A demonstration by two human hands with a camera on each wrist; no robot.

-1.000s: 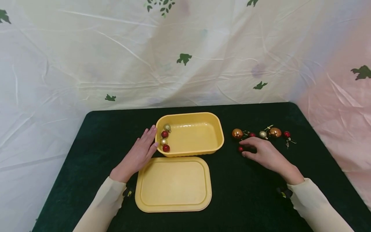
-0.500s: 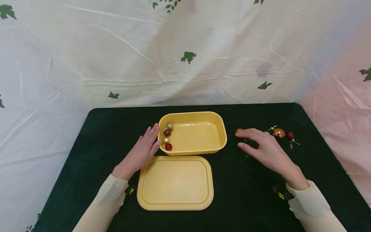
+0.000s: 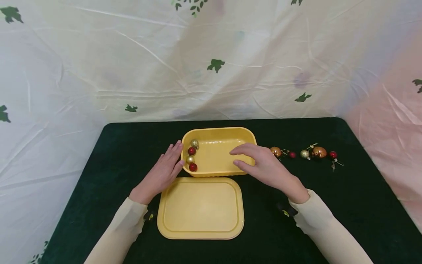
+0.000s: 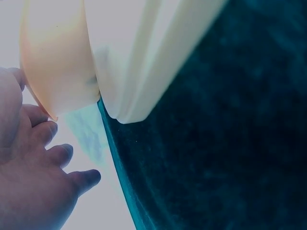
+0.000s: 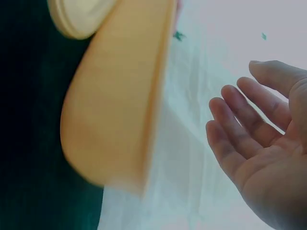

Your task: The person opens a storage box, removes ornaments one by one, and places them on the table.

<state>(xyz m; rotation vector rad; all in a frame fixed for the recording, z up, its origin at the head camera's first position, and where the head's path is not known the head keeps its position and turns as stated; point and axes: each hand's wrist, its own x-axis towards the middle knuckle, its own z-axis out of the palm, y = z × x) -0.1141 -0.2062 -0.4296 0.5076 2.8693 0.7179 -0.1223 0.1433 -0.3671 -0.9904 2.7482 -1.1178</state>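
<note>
My left hand (image 3: 162, 172) lies with straight fingers against the left side of a yellow plastic box (image 3: 221, 168). The left wrist view also shows its fingertips at the box wall (image 4: 62, 57). Inside, along the left end, are a glittery gold bauble (image 3: 195, 143), a smooth gold bauble (image 3: 190, 159) and two red baubles (image 3: 193, 167). Over the box's right end hovers my right hand (image 3: 267, 167), thumb and fingers apart. From the right wrist, that hand (image 5: 264, 148) shows relaxed fingers and an uncovered palm, holding nothing.
A matching yellow lid (image 3: 201, 209) lies in front of the box. To the right are a copper bauble (image 3: 276, 151), a red bauble (image 3: 292, 154), a gold bauble (image 3: 304, 154), another copper bauble (image 3: 319, 152) and a red one (image 3: 333, 154). Dark green cloth (image 3: 132, 146) covers the table.
My right hand has gone left from the baubles to above the box's right end. The red bauble near its fingertips earlier is now out of sight. My left hand keeps its place.
</note>
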